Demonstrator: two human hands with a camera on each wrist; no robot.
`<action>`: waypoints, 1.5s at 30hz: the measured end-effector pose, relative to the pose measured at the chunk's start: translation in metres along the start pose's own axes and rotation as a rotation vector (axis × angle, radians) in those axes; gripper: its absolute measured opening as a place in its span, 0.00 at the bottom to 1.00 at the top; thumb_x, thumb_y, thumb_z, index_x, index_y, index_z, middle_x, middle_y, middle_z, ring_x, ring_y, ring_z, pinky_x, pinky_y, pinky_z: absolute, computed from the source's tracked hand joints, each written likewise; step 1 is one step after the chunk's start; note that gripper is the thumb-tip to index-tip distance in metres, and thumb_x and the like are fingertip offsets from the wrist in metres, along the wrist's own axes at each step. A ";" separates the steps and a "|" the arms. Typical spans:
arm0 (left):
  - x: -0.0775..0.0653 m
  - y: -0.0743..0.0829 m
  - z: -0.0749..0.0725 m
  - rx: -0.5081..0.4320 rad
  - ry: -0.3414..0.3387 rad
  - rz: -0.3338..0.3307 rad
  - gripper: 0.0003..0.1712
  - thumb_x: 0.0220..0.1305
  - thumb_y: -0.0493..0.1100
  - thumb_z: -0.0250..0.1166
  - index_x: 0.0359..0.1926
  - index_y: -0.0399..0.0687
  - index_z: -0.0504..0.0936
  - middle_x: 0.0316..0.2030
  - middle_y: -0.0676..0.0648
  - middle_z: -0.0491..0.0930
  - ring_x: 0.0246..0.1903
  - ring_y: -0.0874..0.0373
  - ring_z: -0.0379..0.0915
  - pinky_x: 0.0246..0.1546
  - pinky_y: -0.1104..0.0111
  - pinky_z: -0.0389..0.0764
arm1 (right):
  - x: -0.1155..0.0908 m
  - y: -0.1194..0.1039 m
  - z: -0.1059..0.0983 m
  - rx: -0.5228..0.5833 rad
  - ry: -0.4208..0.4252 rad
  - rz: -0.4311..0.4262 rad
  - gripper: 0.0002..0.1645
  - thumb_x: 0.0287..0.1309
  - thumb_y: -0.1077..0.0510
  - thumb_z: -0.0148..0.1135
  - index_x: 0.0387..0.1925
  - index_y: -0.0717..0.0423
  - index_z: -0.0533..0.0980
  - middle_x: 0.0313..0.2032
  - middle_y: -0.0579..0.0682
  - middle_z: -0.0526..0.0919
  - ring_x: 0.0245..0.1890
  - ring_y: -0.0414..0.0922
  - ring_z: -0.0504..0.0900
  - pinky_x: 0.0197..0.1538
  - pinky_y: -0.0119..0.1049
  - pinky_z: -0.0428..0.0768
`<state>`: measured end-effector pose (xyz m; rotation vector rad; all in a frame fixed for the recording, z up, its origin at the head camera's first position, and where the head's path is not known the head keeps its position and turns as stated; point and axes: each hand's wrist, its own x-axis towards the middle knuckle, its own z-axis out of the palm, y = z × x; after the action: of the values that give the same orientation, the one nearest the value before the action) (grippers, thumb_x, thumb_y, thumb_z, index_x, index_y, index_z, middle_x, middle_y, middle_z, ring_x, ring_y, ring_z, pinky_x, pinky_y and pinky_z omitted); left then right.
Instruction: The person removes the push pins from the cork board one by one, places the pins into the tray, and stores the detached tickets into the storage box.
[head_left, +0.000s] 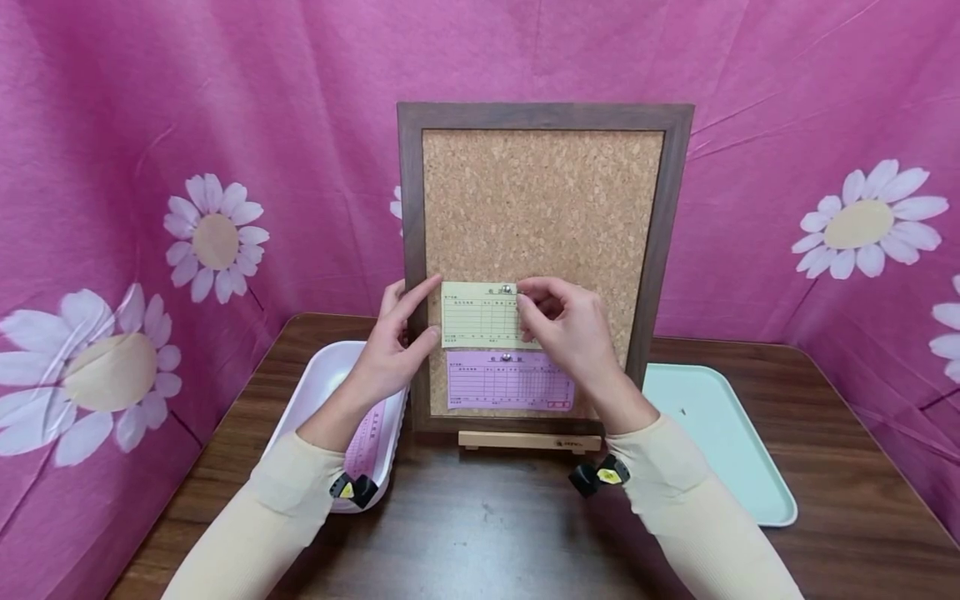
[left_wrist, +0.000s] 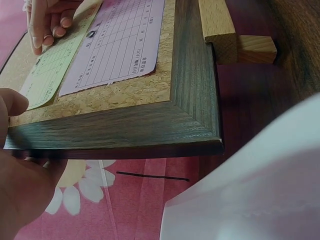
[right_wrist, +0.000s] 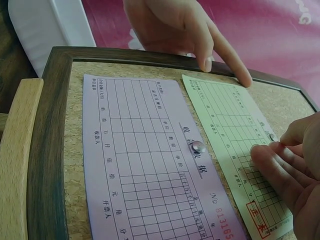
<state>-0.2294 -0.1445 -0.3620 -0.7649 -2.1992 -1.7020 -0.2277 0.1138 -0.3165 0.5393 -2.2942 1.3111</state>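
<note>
A pale yellow-green receipt slip (head_left: 480, 315) lies on the framed corkboard (head_left: 543, 200), with a clear push pin (head_left: 507, 289) at its top edge. Just below it, a purple receipt slip (head_left: 510, 381) is held by another push pin (right_wrist: 198, 146). My right hand (head_left: 564, 321) has its fingers bent over the right part of the green slip, fingertips right beside its pin. At the board's left edge, my left hand (head_left: 392, 337) holds the wooden frame (left_wrist: 120, 127), thumb and index finger in front and other fingers behind it.
A wooden stand (head_left: 528, 440) supports the board. To the left is a white basin (head_left: 288, 433) with pink slips (head_left: 365, 442) in it. A mint-green tray (head_left: 712, 442) lies on the right, a small dark item on it. Pink flowered cloth (head_left: 322, 167) hangs behind the wooden table (head_left: 465, 533).
</note>
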 end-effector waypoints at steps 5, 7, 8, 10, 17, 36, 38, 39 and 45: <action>0.001 -0.001 0.000 0.022 0.003 0.007 0.41 0.70 0.30 0.61 0.82 0.47 0.66 0.74 0.37 0.55 0.56 0.52 0.69 0.52 0.72 0.75 | 0.001 -0.001 0.002 0.013 -0.001 0.001 0.10 0.69 0.64 0.68 0.49 0.63 0.87 0.34 0.57 0.90 0.24 0.46 0.86 0.28 0.26 0.81; 0.000 -0.001 0.000 0.030 0.003 0.014 0.40 0.71 0.30 0.61 0.82 0.45 0.66 0.75 0.37 0.55 0.60 0.52 0.66 0.55 0.72 0.73 | 0.002 -0.002 0.002 0.013 0.002 0.000 0.10 0.69 0.64 0.69 0.49 0.63 0.88 0.33 0.57 0.90 0.24 0.46 0.86 0.28 0.26 0.81; 0.000 -0.001 0.000 0.035 0.003 0.018 0.39 0.71 0.30 0.61 0.81 0.45 0.67 0.75 0.37 0.55 0.62 0.52 0.64 0.57 0.72 0.72 | 0.002 -0.002 0.003 0.011 0.004 -0.001 0.10 0.69 0.64 0.69 0.48 0.63 0.88 0.33 0.57 0.90 0.24 0.45 0.86 0.28 0.26 0.81; 0.000 -0.001 0.000 0.042 -0.001 0.025 0.38 0.71 0.30 0.61 0.81 0.44 0.68 0.76 0.37 0.54 0.64 0.53 0.62 0.56 0.72 0.72 | 0.002 -0.003 0.004 0.006 0.009 -0.002 0.10 0.69 0.63 0.69 0.48 0.63 0.88 0.33 0.56 0.90 0.24 0.45 0.86 0.28 0.25 0.81; -0.001 0.000 0.000 0.060 -0.019 0.001 0.39 0.72 0.31 0.62 0.81 0.46 0.68 0.77 0.37 0.53 0.64 0.52 0.61 0.53 0.73 0.71 | 0.002 -0.003 0.005 -0.001 0.010 0.004 0.10 0.70 0.62 0.69 0.49 0.63 0.88 0.33 0.56 0.90 0.23 0.46 0.86 0.28 0.25 0.80; 0.002 -0.006 0.004 0.052 0.064 0.049 0.36 0.71 0.28 0.64 0.78 0.41 0.72 0.74 0.36 0.60 0.64 0.51 0.66 0.60 0.74 0.71 | 0.002 -0.002 0.006 0.044 -0.007 0.017 0.10 0.72 0.63 0.68 0.49 0.64 0.87 0.33 0.58 0.90 0.24 0.49 0.87 0.28 0.26 0.81; 0.002 -0.006 0.005 0.040 0.076 0.046 0.37 0.70 0.29 0.66 0.78 0.41 0.71 0.74 0.35 0.60 0.63 0.52 0.68 0.59 0.77 0.72 | 0.002 -0.002 0.006 0.042 -0.008 0.017 0.10 0.72 0.63 0.68 0.49 0.64 0.87 0.33 0.58 0.90 0.24 0.49 0.87 0.28 0.26 0.81; 0.003 -0.006 0.005 0.035 0.081 0.043 0.37 0.70 0.29 0.66 0.78 0.41 0.71 0.74 0.36 0.60 0.62 0.53 0.68 0.60 0.77 0.72 | 0.002 -0.002 0.006 0.040 -0.007 0.017 0.10 0.72 0.63 0.68 0.49 0.64 0.87 0.34 0.57 0.90 0.24 0.49 0.87 0.28 0.26 0.81; 0.002 -0.006 0.006 0.058 0.093 0.033 0.35 0.69 0.31 0.69 0.76 0.40 0.74 0.72 0.34 0.61 0.67 0.50 0.64 0.65 0.69 0.68 | 0.002 -0.002 0.006 0.034 -0.003 0.018 0.10 0.71 0.63 0.68 0.49 0.63 0.87 0.33 0.57 0.90 0.24 0.48 0.86 0.29 0.25 0.80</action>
<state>-0.2341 -0.1395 -0.3674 -0.6893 -2.1513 -1.6177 -0.2297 0.1074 -0.3168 0.5333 -2.2879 1.3604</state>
